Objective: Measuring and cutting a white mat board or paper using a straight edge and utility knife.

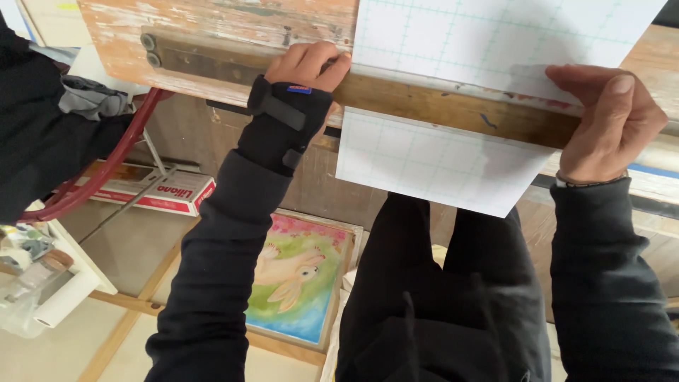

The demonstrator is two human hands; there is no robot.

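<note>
At lower left centre a framed rabbit painting (300, 279) leans below. Upper centre, the left hand (309, 65), in a black wrist brace (283, 124), curls its fingers over a wooden straightedge (453, 110) crossing gridded white paper (438, 159). At right, the right hand (610, 122) presses flat, fingers together, on the straightedge.

I see black long sleeves on both my arms and black trousers below. My left hand (309, 65) wears a black wrist brace with a strap across it and a small red-and-blue tag. A thin band circles the wrist of my right hand (608, 120).
</note>
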